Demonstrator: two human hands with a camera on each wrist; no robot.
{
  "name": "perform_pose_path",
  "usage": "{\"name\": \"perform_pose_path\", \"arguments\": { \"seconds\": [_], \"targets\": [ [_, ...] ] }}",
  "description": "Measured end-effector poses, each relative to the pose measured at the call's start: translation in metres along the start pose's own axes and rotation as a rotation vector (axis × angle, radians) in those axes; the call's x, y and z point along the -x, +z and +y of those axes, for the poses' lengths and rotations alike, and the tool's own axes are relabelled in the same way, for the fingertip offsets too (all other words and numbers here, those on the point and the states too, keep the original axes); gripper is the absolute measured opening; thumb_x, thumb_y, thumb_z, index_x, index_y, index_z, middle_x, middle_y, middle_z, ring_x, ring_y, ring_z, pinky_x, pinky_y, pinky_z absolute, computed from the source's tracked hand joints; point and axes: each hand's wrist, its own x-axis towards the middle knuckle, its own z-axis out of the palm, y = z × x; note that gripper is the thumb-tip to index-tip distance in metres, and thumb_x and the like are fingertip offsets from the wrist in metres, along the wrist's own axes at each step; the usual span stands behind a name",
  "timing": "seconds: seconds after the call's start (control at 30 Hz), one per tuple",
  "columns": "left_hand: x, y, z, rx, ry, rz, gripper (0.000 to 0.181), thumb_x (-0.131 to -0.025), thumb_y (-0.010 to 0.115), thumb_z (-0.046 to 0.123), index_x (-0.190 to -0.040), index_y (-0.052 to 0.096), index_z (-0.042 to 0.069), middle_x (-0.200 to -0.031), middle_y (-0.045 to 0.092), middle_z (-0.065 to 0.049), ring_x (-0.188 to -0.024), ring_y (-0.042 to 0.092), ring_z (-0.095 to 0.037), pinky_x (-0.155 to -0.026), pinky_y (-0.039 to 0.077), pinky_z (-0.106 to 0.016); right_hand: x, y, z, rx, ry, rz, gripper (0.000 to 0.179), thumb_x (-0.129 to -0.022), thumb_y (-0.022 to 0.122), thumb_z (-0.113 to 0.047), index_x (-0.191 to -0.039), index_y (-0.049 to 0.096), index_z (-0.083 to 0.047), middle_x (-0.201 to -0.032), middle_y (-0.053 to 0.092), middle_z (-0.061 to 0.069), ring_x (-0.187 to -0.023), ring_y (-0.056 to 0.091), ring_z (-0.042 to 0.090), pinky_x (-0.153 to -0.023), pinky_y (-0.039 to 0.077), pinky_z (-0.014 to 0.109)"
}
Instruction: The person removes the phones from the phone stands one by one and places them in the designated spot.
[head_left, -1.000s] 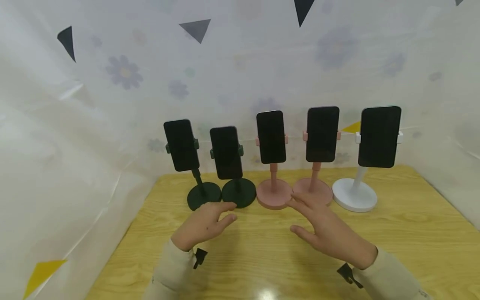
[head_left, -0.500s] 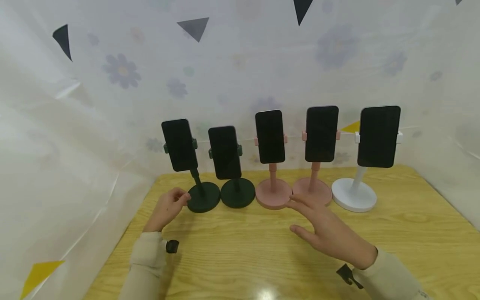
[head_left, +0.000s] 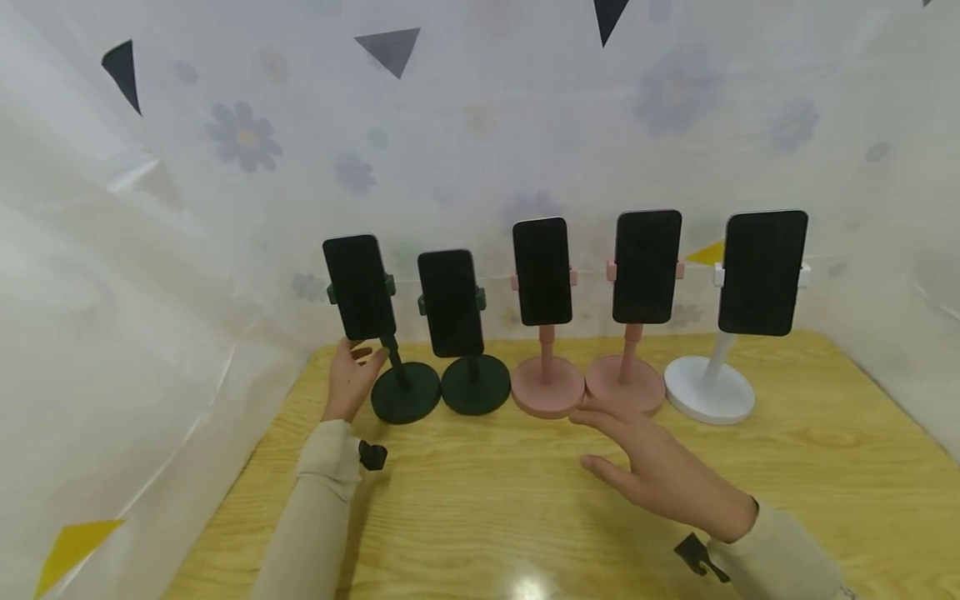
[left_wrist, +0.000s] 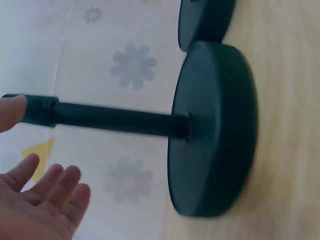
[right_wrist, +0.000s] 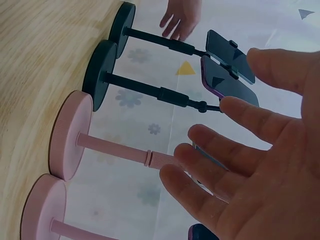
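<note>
My left hand (head_left: 351, 382) is beside the stem of the leftmost dark green phone stand (head_left: 407, 393), below the phone (head_left: 359, 287) it bears. In the left wrist view, the thumb (left_wrist: 10, 112) overlaps the thicker collar of the stem; whether it touches cannot be told. The other fingers are spread apart from the stem. Over the table in front of the two pink phone stands (head_left: 547, 387), my right hand (head_left: 656, 467) hovers with fingers extended, holding nothing. The right wrist view shows its palm and loosely spread fingers.
A second green stand (head_left: 476, 385) touches the first. Another pink stand (head_left: 626, 385) and a white stand (head_left: 709, 390) continue the row on the wooden table (head_left: 480, 517). Each stand carries a dark-screened phone. A patterned white sheet (head_left: 465, 125) hangs behind and at the sides.
My left hand has moved left from in front of the green stands, then forward to the leftmost stem. The right hand has barely moved. The stands have stayed in place.
</note>
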Motion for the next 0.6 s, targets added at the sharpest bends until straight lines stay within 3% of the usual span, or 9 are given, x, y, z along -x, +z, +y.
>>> {"name": "perform_pose_path", "arguments": {
  "seconds": [0.13,0.27,0.4,0.6],
  "targets": [
    [-0.015,0.016,0.009,0.186,0.046,-0.011,0.053,-0.096,0.064,0.026,-0.142,0.043,0.011,-0.147,0.045,-0.015,-0.135,0.045,-0.034,-0.113,0.038,-0.051,0.002,0.0,0.0,0.021,-0.023,0.026,0.045,-0.093,0.07,-0.025,-0.135,0.058,-0.014,-0.14,0.059,0.003,-0.131,0.055,0.026,-0.098,0.05,0.05],
    [-0.024,0.028,0.011,0.339,0.061,-0.046,0.053,-0.096,0.064,0.016,-0.144,0.043,0.008,-0.146,0.047,-0.017,-0.139,0.045,-0.032,-0.114,0.038,-0.05,0.004,-0.001,-0.001,0.004,0.012,0.002,0.045,-0.094,0.069,-0.028,-0.136,0.057,-0.016,-0.142,0.057,0.0,-0.133,0.052,0.025,-0.1,0.049,0.05],
    [-0.029,0.035,0.011,0.382,0.085,-0.042,0.05,-0.095,0.064,0.011,-0.142,0.045,0.004,-0.141,0.054,-0.017,-0.134,0.05,-0.025,-0.115,0.038,-0.043,0.005,0.0,-0.003,-0.006,0.027,-0.021,0.045,-0.094,0.069,-0.029,-0.135,0.058,-0.016,-0.142,0.056,0.001,-0.133,0.052,0.025,-0.101,0.049,0.05],
    [-0.04,0.04,0.012,0.398,0.091,-0.042,0.033,-0.096,0.066,0.017,-0.122,0.056,0.002,-0.117,0.062,-0.006,-0.111,0.057,-0.01,-0.113,0.04,-0.035,0.004,0.002,-0.003,0.0,0.036,-0.008,0.046,-0.092,0.071,-0.026,-0.134,0.059,-0.014,-0.141,0.057,0.004,-0.131,0.054,0.026,-0.1,0.05,0.05]
  ]
}}
